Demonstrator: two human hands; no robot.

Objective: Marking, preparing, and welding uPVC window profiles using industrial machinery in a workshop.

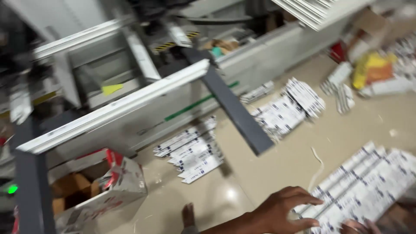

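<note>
My left hand (284, 210) reaches in from the bottom edge, fingers spread, and rests on the near-left edge of a fanned stack of flat white cartons with blue print (368, 182) lying on the beige floor. Only the fingertips of my right hand (359, 226) show at the bottom edge, on the same stack; its grip is hidden. The whole picture is blurred by motion.
A large grey-white machine (143, 99) with long white rails fills the upper left, and a dark grey bar (236, 108) slants down from it. More flat carton piles (193, 151) (288, 108) lie on the floor. An open red-and-white cardboard box (108, 190) stands lower left, and a yellow bag (370, 67) lies upper right.
</note>
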